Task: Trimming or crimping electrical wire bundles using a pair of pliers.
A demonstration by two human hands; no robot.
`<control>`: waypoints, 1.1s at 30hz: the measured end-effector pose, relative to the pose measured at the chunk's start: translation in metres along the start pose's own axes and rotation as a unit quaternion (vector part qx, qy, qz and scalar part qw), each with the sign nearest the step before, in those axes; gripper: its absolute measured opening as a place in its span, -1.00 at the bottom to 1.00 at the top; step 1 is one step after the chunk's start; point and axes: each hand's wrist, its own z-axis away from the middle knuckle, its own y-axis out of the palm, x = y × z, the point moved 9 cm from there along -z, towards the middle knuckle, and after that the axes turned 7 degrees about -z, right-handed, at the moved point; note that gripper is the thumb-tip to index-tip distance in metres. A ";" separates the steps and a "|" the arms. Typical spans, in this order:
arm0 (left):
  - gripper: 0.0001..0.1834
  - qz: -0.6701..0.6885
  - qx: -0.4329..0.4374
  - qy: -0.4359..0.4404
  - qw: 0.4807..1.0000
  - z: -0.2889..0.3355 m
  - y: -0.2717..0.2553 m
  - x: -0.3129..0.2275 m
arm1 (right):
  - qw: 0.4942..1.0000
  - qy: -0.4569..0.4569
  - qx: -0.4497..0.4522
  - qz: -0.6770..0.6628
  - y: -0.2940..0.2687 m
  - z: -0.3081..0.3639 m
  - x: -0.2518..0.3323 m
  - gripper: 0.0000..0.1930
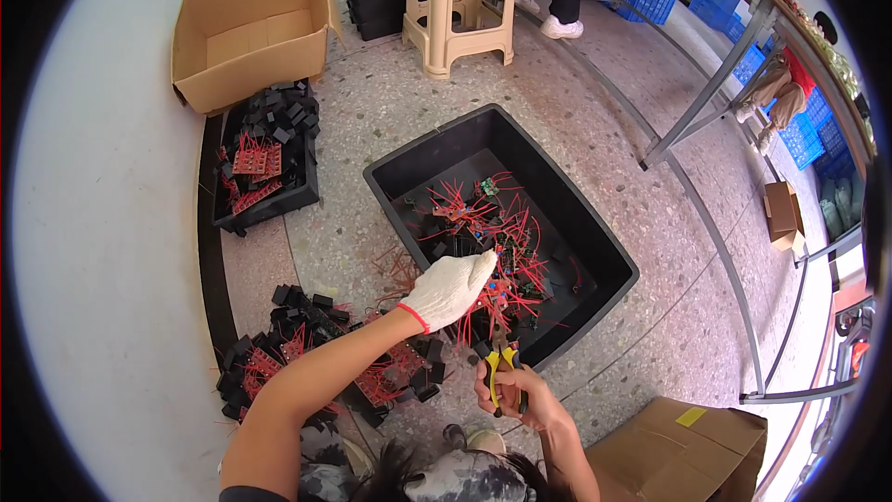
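Note:
My left hand (451,290), in a white knit glove with a red cuff, reaches over the near side of a black plastic tub (585,302). Its fingers close on a small circuit board (495,294) with blue parts and red wires; the glove hides much of the grip. Bare, my right hand (522,397) grips yellow-and-black pliers (503,364) just below, jaws pointing up at the red wires by the board. Inside the tub lies a tangle of circuit boards with red wires (460,209).
Left of my hands, black blocks and red-wired boards (381,376) are heaped on the floor. Beyond stand a filled black crate (311,188), an open cardboard box (251,42) and a beige stool (457,19). A cardboard box (669,451) sits lower right. Metal table legs (706,84) and people are farther right.

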 end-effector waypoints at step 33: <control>-0.27 0.101 0.021 -0.024 0.994 -0.005 0.007 -0.004 | 0.936 -0.032 -0.123 0.328 -0.008 0.009 0.003 -0.65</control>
